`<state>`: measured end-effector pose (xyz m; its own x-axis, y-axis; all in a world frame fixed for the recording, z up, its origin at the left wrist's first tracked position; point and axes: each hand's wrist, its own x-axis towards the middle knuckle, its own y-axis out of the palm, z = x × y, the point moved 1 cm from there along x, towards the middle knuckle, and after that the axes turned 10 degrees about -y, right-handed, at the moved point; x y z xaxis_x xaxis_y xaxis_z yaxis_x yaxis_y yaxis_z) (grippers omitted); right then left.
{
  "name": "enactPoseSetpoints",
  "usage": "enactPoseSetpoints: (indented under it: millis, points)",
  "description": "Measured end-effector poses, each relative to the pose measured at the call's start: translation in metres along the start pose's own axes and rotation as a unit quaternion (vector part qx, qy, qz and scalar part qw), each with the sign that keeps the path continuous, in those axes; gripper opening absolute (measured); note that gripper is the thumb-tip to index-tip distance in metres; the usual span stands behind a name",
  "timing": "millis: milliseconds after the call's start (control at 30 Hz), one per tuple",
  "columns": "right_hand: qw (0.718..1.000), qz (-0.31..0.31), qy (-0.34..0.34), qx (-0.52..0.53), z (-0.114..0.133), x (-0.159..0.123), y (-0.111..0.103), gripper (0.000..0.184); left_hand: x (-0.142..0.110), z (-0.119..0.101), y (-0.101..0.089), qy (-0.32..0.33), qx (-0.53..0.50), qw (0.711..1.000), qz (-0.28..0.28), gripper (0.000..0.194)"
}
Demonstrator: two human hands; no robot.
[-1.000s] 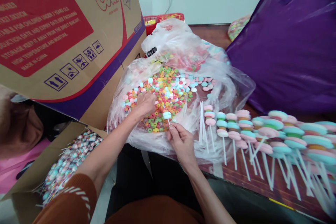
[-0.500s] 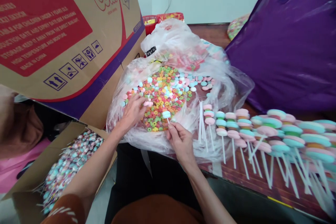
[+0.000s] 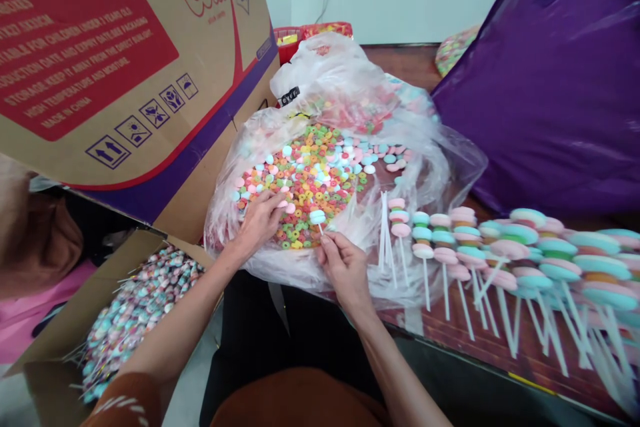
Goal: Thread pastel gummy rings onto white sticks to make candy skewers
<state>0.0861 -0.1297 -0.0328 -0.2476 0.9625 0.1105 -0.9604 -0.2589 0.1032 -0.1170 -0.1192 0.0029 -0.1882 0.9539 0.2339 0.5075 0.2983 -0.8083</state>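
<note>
My right hand (image 3: 345, 267) pinches a white lollipop stick just below the pale blue and white candy discs (image 3: 317, 217) threaded on its top. The stick stands nearly upright over the pile. My left hand (image 3: 263, 220) is bent over the left side of the loose candy, with pink candy discs (image 3: 289, 208) at its fingertips. Gummy rings (image 3: 315, 197) in green, orange, yellow and red lie on a clear plastic bag (image 3: 260, 260), mixed with pink, blue and white discs. Just right of the bag's middle rest several bare white sticks (image 3: 384, 240).
Finished candy skewers (image 3: 465, 240) lie in a row along the table's right side. A big printed carton (image 3: 210, 80) stands at left, above an open box of wrapped candy sticks (image 3: 140, 313). A purple bag (image 3: 560, 93) fills the right back. Part of another person (image 3: 30, 240) shows at far left.
My left hand has shifted slightly right and down, and the pink discs at its fingertips have moved with it. My right hand keeps its pinch on the stick in about the same place.
</note>
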Motion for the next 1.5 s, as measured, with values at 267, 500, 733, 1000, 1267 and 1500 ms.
enactPoseSetpoints:
  millis: [267,500,733,1000,1267,1500]
  points:
    - [1.0,0.004,0.005,-0.01,0.001,0.0,0.001,0.029,0.001,0.001,0.015,0.046,-0.008,0.996,-0.074,0.023]
    - [1.0,0.005,0.003,-0.017,0.003,0.001,0.001,0.028,-0.009,0.001,0.026,0.067,-0.012,0.996,-0.056,0.03]
    - [1.0,0.009,-0.007,-0.026,0.001,0.0,0.001,0.03,-0.003,-0.011,0.025,0.063,0.024,0.998,-0.001,0.03]
    - [0.998,0.02,-0.036,-0.041,0.008,-0.001,0.002,0.029,0.003,-0.005,0.018,-0.085,-0.183,0.979,-0.018,0.027]
    - [0.994,0.027,-0.061,-0.09,0.008,-0.003,0.004,0.028,-0.003,-0.009,0.017,-0.058,-0.11,0.992,-0.019,0.022]
    - [0.995,0.01,-0.049,-0.089,0.01,-0.002,0.004,0.029,-0.005,-0.018,0.016,-0.022,-0.075,0.997,0.009,0.02]
